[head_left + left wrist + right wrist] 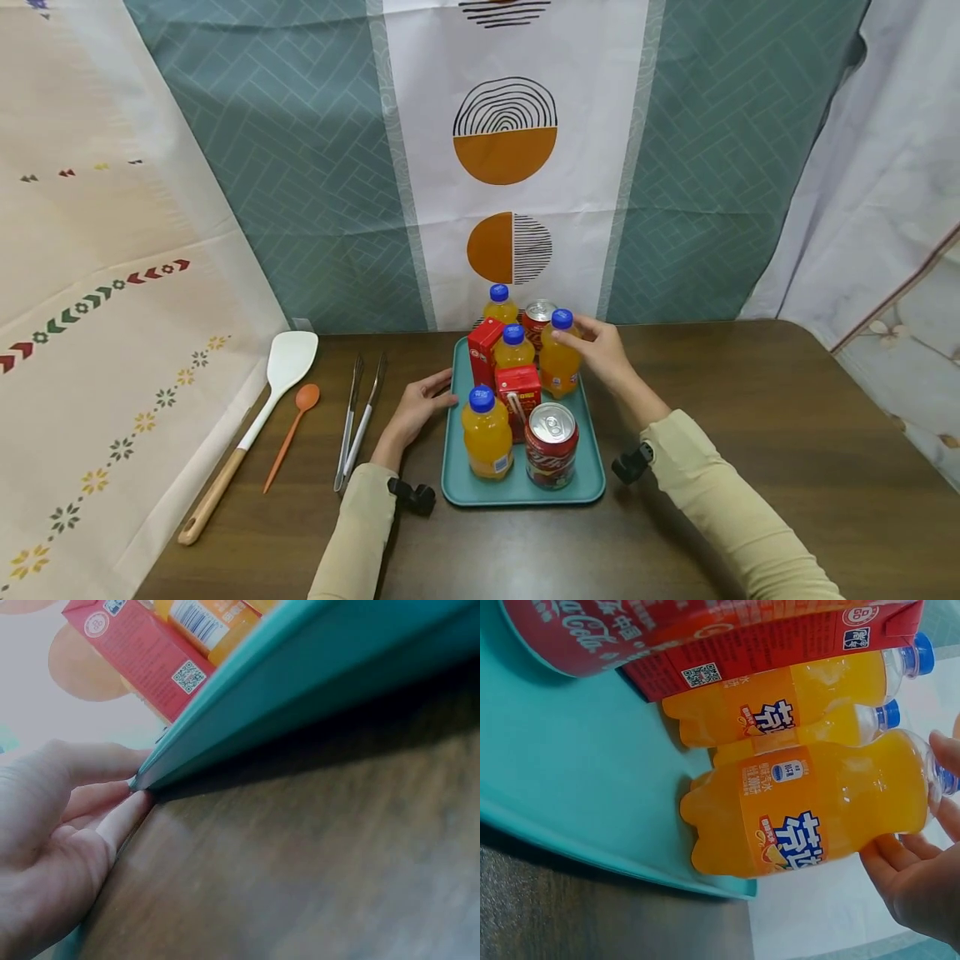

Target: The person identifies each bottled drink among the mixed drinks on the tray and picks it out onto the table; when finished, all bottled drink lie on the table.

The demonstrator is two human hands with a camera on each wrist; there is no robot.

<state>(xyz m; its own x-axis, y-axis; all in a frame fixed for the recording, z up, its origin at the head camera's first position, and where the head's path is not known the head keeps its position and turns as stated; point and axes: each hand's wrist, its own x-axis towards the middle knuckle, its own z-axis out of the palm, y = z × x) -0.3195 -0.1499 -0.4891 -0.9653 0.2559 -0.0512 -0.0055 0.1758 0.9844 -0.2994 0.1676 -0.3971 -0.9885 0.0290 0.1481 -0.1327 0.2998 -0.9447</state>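
My right hand (600,350) grips an orange soda bottle (560,367) near its blue cap, at the right side of a teal tray (525,497). In the right wrist view the bottle (802,802) stands upright with its base at the tray floor; whether it touches cannot be told. My left hand (416,408) pinches the tray's left rim, its thumb on the rim and fingers against the edge below in the left wrist view. Also on the tray are several orange soda bottles (487,442), two red drink cartons (517,392) and two red cola cans (551,454).
Left of the tray on the brown table (750,433) lie metal tongs (356,429), an orange spoon (296,425) and a white spatula (258,425) with a wooden handle. A patterned curtain (322,167) hangs behind the table.
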